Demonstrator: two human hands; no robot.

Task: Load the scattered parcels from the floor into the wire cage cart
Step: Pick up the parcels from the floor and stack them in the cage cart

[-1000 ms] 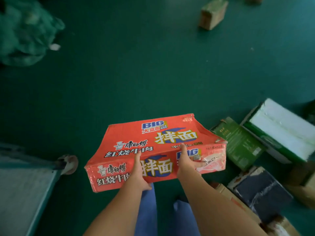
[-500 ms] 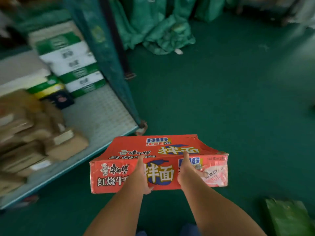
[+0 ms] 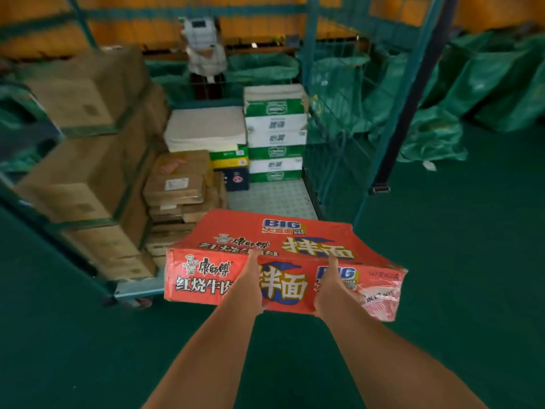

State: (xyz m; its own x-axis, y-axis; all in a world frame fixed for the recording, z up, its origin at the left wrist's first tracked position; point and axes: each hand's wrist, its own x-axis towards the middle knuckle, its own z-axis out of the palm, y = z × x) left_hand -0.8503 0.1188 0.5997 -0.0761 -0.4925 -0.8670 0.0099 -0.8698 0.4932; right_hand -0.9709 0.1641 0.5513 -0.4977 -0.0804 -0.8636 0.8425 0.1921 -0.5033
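Fingers (image 3: 332, 262) clasping noodle carton (image 3: 283, 261), near edge

Noodle carton (image 3: 277, 261): orange-red, with white and black lettering, yellow characters on a blue swirl, a blue "BIG" mark.
Floor (image 3: 442, 290): dark green, plain.
Wire cage cart (image 3: 333, 160): teal frame and mesh, pale grey dotted deck.
Stacked boxes (image 3: 275, 140): alternating green and white bands.
Cardboard parcels (image 3: 177, 184): plain brown, white labels.
Large cartons (image 3: 85, 160): brown, crossed by green strapping.
Sacks (image 3: 477, 93): green.
Small box (image 3: 236, 179): navy, pink mark.
Back wall (image 3: 141, 28): orange.
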